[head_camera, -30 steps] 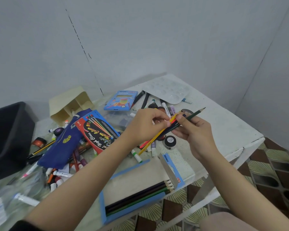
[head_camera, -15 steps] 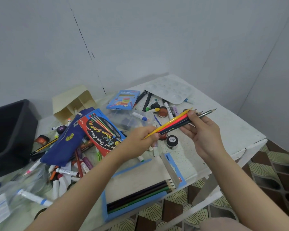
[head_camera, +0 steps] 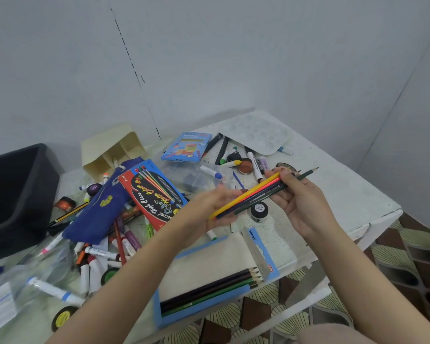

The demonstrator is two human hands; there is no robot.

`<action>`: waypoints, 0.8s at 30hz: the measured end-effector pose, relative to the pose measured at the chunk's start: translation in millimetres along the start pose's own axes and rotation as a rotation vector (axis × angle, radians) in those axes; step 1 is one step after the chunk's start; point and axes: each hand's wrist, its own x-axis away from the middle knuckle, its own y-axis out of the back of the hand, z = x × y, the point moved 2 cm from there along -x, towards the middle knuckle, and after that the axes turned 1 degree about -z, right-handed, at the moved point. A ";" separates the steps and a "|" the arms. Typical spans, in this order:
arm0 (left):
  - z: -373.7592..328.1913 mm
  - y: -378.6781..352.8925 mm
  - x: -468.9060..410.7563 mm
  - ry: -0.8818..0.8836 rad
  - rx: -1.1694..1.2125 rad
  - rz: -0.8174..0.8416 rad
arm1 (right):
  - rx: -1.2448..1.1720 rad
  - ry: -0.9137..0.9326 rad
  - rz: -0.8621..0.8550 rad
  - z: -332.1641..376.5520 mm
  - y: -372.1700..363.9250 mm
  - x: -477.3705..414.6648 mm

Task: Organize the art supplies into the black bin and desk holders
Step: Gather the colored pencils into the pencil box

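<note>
Right hand [head_camera: 304, 207] pinches a bundle of coloured pencils [head_camera: 248, 197] near the tips. Left hand [head_camera: 209, 204], blurred, curls round the blunt ends. I see the bundle held above the white table [head_camera: 345, 194], over the open pencil box [head_camera: 209, 256]. Black bin [head_camera: 15, 194] far left, cream desk holder [head_camera: 109, 150] tipped over beside it.

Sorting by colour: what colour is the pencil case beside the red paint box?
The pencil case is dark blue with a yellow mark; head view shows it.
</note>
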 end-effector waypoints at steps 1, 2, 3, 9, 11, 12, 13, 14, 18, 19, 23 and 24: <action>1.4 1.9 -1.2 0.002 0.194 -0.066 | -0.001 0.005 -0.012 -0.3 0.0 0.1; 2.5 2.9 -2.1 -0.009 0.401 -0.120 | -0.004 0.013 -0.023 -0.7 -0.6 0.6; 3.8 3.4 -2.6 -0.028 0.572 -0.161 | -0.011 0.023 -0.030 -1.3 -1.5 1.6; 5.6 -0.8 -2.3 -0.088 0.728 -0.285 | -0.059 0.065 -0.029 -7.5 -12.7 9.7; 3.3 -2.5 -1.5 -0.086 0.697 -0.268 | -0.044 0.061 -0.022 -10.6 -16.5 12.0; 2.8 -3.9 -1.2 -0.087 0.681 -0.253 | -0.034 0.056 -0.011 -12.9 -18.8 13.5; 2.9 -5.5 -1.2 -0.087 0.661 -0.236 | -0.028 0.051 -0.001 -15.6 -21.2 14.6; 2.9 -7.5 -1.3 -0.082 0.632 -0.215 | -0.030 0.045 0.004 -18.1 -23.0 15.7; 3.0 -8.3 2.1 -0.011 0.384 -0.125 | -0.032 0.031 -0.010 -20.7 -24.9 15.6; 2.1 -6.7 4.5 0.000 0.282 -0.085 | -0.032 0.029 -0.010 -20.1 -24.6 15.1; 2.2 1.5 14.2 -0.055 -0.093 -0.006 | -0.024 0.000 0.039 -20.7 -26.1 14.3; 3.3 5.1 16.1 -0.062 -0.126 -0.015 | -0.001 -0.019 0.064 -21.0 -26.9 14.1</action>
